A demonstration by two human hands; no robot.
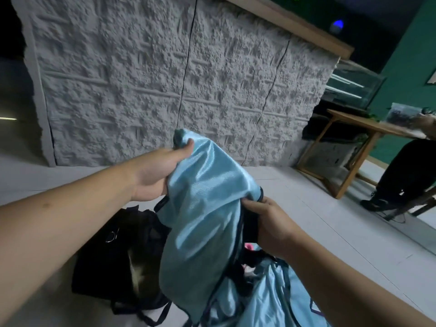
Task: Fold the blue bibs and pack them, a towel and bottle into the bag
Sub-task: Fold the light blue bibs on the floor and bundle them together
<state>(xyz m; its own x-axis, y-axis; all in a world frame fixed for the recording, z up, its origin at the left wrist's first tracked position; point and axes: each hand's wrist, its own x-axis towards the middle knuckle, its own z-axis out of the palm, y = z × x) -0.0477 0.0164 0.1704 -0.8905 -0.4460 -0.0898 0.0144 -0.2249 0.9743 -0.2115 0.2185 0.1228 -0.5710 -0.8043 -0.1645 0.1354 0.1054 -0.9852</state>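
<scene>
The person is standing over a black bag point(113, 251) on the pale floor point(330, 232) and holding up one shiny blue bib point(203, 208). The left hand point(153, 175) is closed tight on the top corner of the bib, up high. The right hand point(266, 220) is lower and to the side, and it pinches the dark edge of the same bib. So the bib hangs long, from the high left hand down toward the floor, and it slants a little. More blue bibs point(276, 298) lie in a heap under the right arm, and something pink point(249, 246) peeks out beside them. The bag sits under the left arm, just beside the hanging bib, so the left hand is nearer to it. I think the bib is not folded yet. To fold it, the high end would need to come down to meet the low end. I cannot see a towel or a bottle clearly from here.
</scene>
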